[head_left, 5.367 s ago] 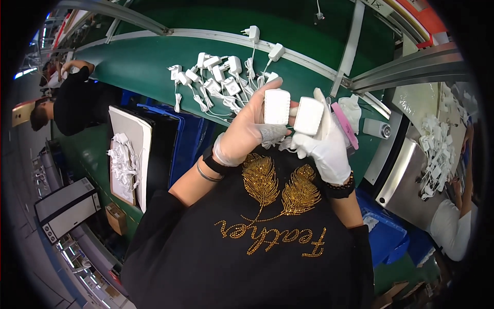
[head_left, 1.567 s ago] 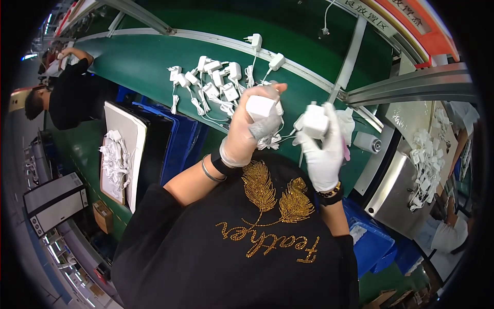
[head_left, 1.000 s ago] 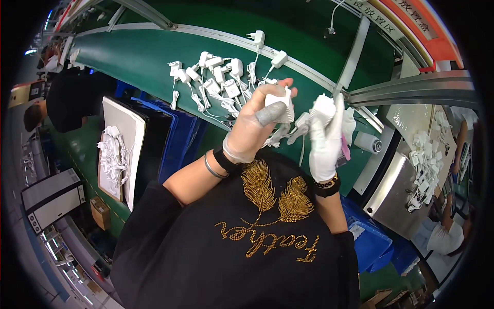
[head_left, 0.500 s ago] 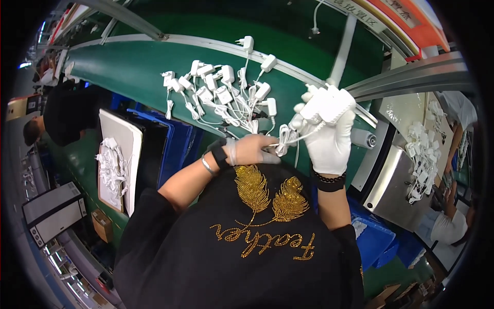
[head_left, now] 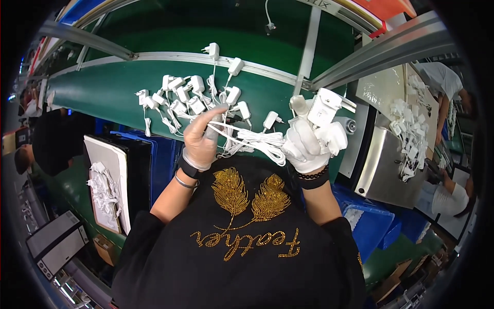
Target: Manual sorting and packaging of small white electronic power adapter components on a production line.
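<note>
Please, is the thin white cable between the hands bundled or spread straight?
Bundled: the thin white cable shows several side-by-side loops.

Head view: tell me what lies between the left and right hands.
In the head view, bundled white cables lie between the left hand and right hand; just above them in the picture is a white plug-in power adapter.

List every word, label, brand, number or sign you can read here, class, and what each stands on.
Black shirt: one word in gold script, legible but not copied out.
Pale strip up top: dark characters, cut off.
White adapter in the right hand: print too small to read.
</note>
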### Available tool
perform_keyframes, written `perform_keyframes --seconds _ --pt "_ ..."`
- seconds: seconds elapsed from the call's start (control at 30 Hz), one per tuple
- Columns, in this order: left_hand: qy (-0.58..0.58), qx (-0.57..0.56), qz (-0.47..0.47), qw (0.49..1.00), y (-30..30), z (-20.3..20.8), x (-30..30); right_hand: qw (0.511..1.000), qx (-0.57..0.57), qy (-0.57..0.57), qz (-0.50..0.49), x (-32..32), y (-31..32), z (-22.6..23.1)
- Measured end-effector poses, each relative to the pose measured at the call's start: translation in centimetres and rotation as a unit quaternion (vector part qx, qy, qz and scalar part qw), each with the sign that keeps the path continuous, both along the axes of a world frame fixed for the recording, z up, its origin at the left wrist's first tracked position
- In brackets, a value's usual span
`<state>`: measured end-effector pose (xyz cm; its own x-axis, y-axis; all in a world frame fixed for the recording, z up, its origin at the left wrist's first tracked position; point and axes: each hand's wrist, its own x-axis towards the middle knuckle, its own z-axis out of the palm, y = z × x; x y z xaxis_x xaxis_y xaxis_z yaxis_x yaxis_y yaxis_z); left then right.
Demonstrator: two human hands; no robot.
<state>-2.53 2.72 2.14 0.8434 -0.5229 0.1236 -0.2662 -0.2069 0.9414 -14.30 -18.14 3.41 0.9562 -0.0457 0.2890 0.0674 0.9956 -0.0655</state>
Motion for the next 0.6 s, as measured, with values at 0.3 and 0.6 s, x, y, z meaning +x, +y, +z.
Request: perform_keyframes --seconds 0.3,0.6 --pt "-0.023 0.098 -0.26 0.96 -2.4 -2.0 -0.4 0.99 0.065 0.098 -0.078 -4.2 -1.4 1.6" --pt "-0.007 0.17 -0.285 0.943 -1.4 -6.6 -0.4 0.709 -0.317 0.458 -0.432 -17.3 -13.6 8.5"
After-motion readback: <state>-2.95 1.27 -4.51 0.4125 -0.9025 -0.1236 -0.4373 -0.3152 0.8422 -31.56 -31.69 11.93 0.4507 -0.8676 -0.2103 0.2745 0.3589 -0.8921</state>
